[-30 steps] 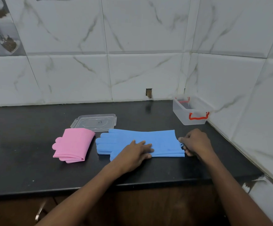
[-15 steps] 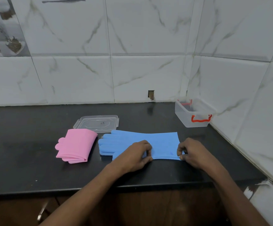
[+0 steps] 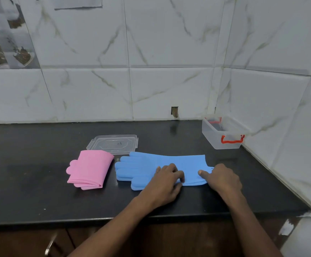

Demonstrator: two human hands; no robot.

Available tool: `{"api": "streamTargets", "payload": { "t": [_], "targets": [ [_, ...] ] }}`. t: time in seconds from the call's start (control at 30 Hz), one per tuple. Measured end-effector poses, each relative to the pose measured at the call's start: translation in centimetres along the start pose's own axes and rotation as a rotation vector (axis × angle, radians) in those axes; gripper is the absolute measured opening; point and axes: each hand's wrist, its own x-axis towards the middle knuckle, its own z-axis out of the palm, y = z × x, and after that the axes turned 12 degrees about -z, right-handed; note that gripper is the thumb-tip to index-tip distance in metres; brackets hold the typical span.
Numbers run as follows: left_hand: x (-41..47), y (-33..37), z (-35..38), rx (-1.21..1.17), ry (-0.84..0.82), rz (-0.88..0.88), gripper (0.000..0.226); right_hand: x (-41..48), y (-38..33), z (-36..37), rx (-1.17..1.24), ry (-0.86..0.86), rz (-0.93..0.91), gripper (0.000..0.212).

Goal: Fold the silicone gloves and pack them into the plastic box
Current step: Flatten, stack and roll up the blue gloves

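Both hands pinch the near edge of the blue gloves on the counter, left hand at the middle, right hand at the cuff. A second ago the left hand lay flat. Slippery silicone could spring open, spoiling the fold. Pink gloves lie folded; the box waits far right.

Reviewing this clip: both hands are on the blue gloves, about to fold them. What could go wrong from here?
1. The blue gloves lie stacked and full length; the left hand and right hand pinch only the near edge, so the layers may slide apart.
2. The plastic box looks small, so a loose fold may not fit.
3. The fingertips lie close to the folded pink gloves, which a sweep could nudge.
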Motion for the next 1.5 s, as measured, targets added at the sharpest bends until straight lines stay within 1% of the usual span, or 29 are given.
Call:
{"api": "streamTargets", "payload": {
  "t": [0.07, 0.1, 0.17, 0.2, 0.27, 0.33, 0.4, 0.43, 0.47, 0.5, 0.57, 0.6, 0.73, 0.77, 0.8, 0.87, 0.9, 1.03, 1.07, 1.13, 1.17, 1.2, 1.23, 1.27, 1.33, 1.37, 1.43, 1.47, 1.5],
  "targets": [
    [0.0, 0.0, 0.3, 0.085, -0.050, 0.023, 0.036, 0.1, -0.1, 0.1, 0.089, -0.028, 0.016, 0.056],
    [-0.1, 0.1, 0.4, 0.118, -0.076, 0.029, 0.040, 0.0, -0.2, 0.3, 0.146, -0.005, 0.013, 0.052],
    [-0.1, 0.3, 0.6, 0.088, -0.137, 0.020, 0.043, -0.3, -0.9, 0.7, 0.282, 0.117, -0.019, 0.038],
    [0.0, 0.2, 0.4, 0.020, -0.178, 0.002, 0.043, -0.6, -1.4, 1.1, 0.340, 0.196, -0.050, 0.032],
    [0.5, -0.1, -0.7, -0.220, -0.267, -0.095, 0.038, -1.4, -2.8, 2.0, 0.405, 0.330, -0.136, 0.024],
    [1.5, -0.7, -2.3, -0.621, -0.272, -0.293, 0.032, -2.2, -4.3, 2.9, 0.397, 0.402, -0.259, 0.019],
    [2.6, -1.8, -4.2, -1.073, -0.229, -0.543, 0.028, -2.8, -5.8, 3.8, 0.294, 0.392, -0.432, 0.017],
    [3.3, -2.6, -5.0, -1.269, -0.221, -0.660, 0.030, -3.0, -6.3, 4.4, 0.210, 0.360, -0.525, 0.018],
    [3.8, -3.5, -5.5, -1.404, -0.215, -0.755, 0.037, -3.1, -6.6, 5.0, 0.121, 0.319, -0.600, 0.021],
    [4.1, -4.4, -5.8, -1.463, -0.220, -0.817, 0.046, -3.3, -6.9, 5.7, 0.047, 0.275, -0.651, 0.022],
    [4.3, -5.4, -5.9, -1.416, -0.258, -0.874, 0.056, -3.6, -6.9, 6.6, -0.026, 0.185, -0.689, 0.023],
    [4.3, -5.5, -5.7, -1.368, -0.267, -0.883, 0.055, -3.6, -6.8, 6.9, -0.043, 0.150, -0.691, 0.024],
    [4.8, -4.6, -5.1, -1.148, -0.206, -0.847, 0.028, -2.9, -6.4, 7.4, -0.164, 0.085, -0.731, 0.034],
    [5.1, -4.3, -4.8, -1.081, -0.173, -0.832, 0.023, -2.7, -6.3, 7.5, -0.198, 0.062, -0.762, 0.037],
    [5.4, -4.0, -4.6, -1.011, -0.133, -0.817, 0.025, -2.6, -6.1, 7.6, -0.219, 0.034, -0.796, 0.039],
    [5.6, -3.4, -4.1, -0.869, -0.043, -0.801, 0.042, -2.4, -5.7, 7.6, -0.207, -0.001, -0.863, 0.042],
    [5.7, -3.2, -3.9, -0.800, -0.002, -0.794, 0.045, -2.3, -5.4, 7.5, -0.187, -0.017, -0.885, 0.044],
    [5.5, -2.8, -3.6, -0.629, 0.038, -0.744, 0.032, -2.1, -4.5, 7.2, -0.139, -0.086, -0.991, 0.048],
    [5.6, -2.8, -3.5, -0.587, 0.037, -0.739, 0.030, -2.1, -4.3, 7.0, -0.065, -0.092, -1.009, 0.047],
    [5.6, -2.6, -3.6, -0.544, 0.058, -0.723, 0.025, -2.5, -4.2, 6.5, 0.230, -0.010, -0.933, 0.038],
    [5.6, -2.5, -3.7, -0.541, 0.069, -0.716, 0.027, -2.6, -4.0, 6.2, 0.372, 0.100, -0.836, 0.030],
    [5.7, -2.6, -3.6, -0.531, 0.077, -0.712, 0.029, -2.3, -3.8, 5.8, 0.439, 0.231, -0.722, 0.020],
    [5.8, -2.6, -3.5, -0.502, 0.083, -0.711, 0.032, -2.0, -3.7, 5.4, 0.403, 0.340, -0.607, 0.015],
    [5.8, -2.5, -3.4, -0.437, 0.089, -0.701, 0.031, -1.6, -3.7, 5.0, 0.303, 0.377, -0.495, 0.019],
    [5.7, -1.7, -2.9, -0.264, 0.116, -0.662, 0.012, -1.1, -4.0, 4.4, 0.119, 0.282, -0.339, 0.026],
    [5.5, -1.4, -2.6, -0.175, 0.140, -0.642, 0.012, -0.9, -4.4, 4.2, 0.087, 0.218, -0.293, 0.031],
    [5.2, -1.1, -2.0, 0.078, 0.209, -0.571, 0.026, -0.6, -5.3, 4.3, 0.068, 0.102, -0.236, 0.036],
    [5.0, -1.2, -1.9, 0.169, 0.237, -0.514, 0.024, -0.4, -5.7, 4.3, 0.055, 0.061, -0.225, 0.037],
    [4.9, -1.4, -2.0, 0.191, 0.229, -0.463, 0.020, -0.2, -6.0, 4.3, 0.057, 0.029, -0.212, 0.039]
  ]
}}
